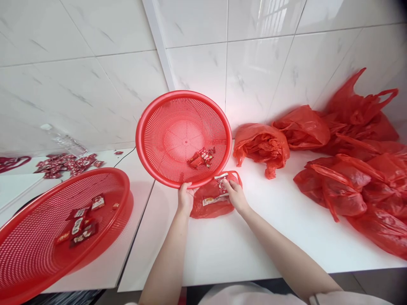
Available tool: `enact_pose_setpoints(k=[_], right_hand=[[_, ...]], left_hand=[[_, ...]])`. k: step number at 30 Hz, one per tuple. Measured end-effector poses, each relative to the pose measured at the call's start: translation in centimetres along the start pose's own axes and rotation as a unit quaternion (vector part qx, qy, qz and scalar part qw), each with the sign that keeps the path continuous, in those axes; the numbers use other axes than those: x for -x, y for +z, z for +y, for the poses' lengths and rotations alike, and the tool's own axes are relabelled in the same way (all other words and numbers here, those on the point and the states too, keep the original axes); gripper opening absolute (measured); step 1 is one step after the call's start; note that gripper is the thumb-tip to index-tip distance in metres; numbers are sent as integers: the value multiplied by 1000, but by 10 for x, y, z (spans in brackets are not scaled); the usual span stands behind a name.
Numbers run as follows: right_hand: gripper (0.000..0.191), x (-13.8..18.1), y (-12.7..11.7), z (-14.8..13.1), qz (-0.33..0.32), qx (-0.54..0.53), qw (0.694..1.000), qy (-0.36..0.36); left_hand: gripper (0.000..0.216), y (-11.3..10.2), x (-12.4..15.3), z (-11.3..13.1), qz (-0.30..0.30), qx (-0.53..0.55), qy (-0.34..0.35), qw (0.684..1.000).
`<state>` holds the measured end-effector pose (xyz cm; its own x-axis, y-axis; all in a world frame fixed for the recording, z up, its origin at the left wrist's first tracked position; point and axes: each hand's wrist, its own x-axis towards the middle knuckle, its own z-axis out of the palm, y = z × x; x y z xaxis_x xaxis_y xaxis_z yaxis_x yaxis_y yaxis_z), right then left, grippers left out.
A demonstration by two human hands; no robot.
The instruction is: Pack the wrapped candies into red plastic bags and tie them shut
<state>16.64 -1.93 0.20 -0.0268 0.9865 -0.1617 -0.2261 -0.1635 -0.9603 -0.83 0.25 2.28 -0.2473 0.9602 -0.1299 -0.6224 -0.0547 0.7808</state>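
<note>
The near rim of a round red plastic basket (178, 123) is gripped by my left hand (186, 198), and the basket is tilted so that its inside faces me. Several small red packets (202, 158) are gathered low inside it. My right hand (237, 195) is closed on a dark red and white snack packet (221, 183), just below the basket's rim. Under both hands a red plastic bag (210, 214) lies on the white table. A pale packet with a yellow part (211, 200) shows at the bag.
Another large red basket (28, 228) with several packets stands at the left. Behind it are a pile of small red packets (63, 164) and a clear plastic bottle (68, 142). Several filled red bags (343, 186) crowd the right side of the table, against the tiled wall (197, 63).
</note>
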Motion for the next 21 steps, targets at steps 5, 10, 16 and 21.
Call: enact_pose_setpoints(k=[5, 10, 16, 21], right_hand=[[51, 5, -1, 2, -64, 229, 969, -65], [47, 10, -2, -7, 70, 438, 852, -278], [45, -7, 7, -45, 84, 531, 746, -393], [65, -30, 24, -45, 75, 588, 734, -331]], left_hand=[[9, -2, -2, -1, 6, 3, 16, 1000], [9, -2, -2, 3, 1, 2, 25, 1000], [20, 5, 11, -3, -28, -33, -35, 998], [20, 8, 25, -25, -74, -37, -72, 994]])
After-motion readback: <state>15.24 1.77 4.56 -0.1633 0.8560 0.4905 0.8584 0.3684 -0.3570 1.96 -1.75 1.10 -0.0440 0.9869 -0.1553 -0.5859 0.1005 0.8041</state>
